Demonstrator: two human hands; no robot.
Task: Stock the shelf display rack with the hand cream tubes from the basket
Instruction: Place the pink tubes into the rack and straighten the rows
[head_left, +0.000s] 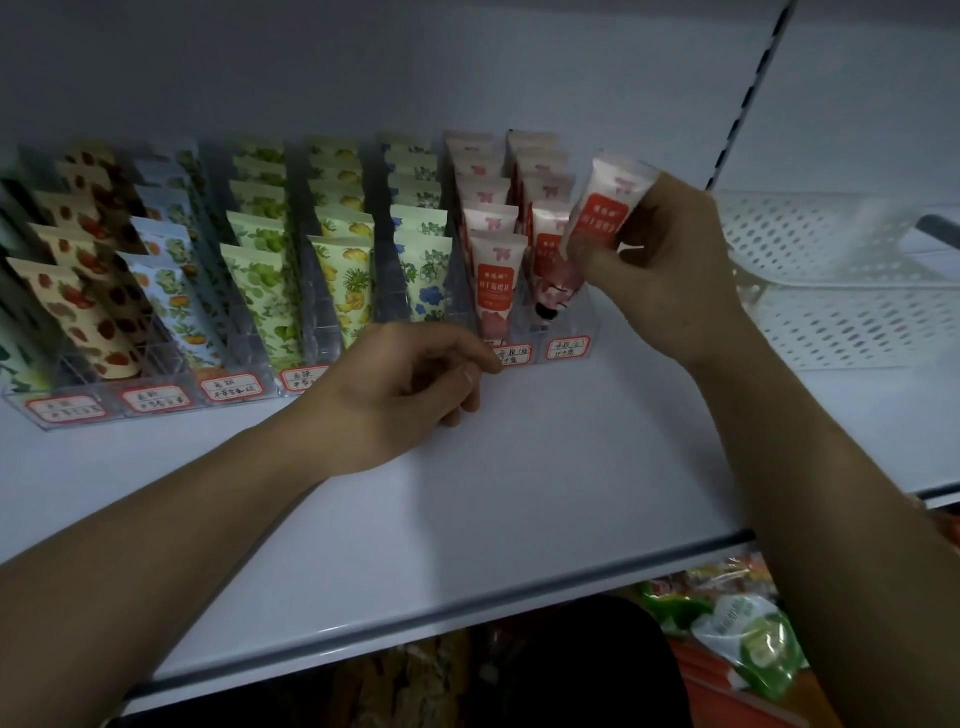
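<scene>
While most lanes of the clear plastic display rack (249, 387) on the white shelf (467, 493) already look full, the work seems close to its end. From the left, there are rows of cream tubes with strawberry print (67, 301), then white tubes with orange fruit print (171, 296), green tubes with lime print (260, 291), yellow tubes with pineapple print (348, 280) and pale tubes with blue flower print (423, 275). Small red-framed paper labels (228, 387) stand at the front of each lane.

Next, the left hand (415, 384) rests on the shelf just before the rack, fingers loosely curled; its grip holds nothing. Behind it stand two lanes of pink and white tubes with red labels (496, 280). The right one of these lanes has a free place at the front.

Above this place the right hand (660, 265) pinches one more pink hand cream tube (605, 202), tilted, not yet set into the lane. Further right, the white perforated plastic basket (841, 296) stands on the shelf. I cannot tell whether any tubes are left inside, so what is left I judge as this one tube, perhaps a few more.
</scene>
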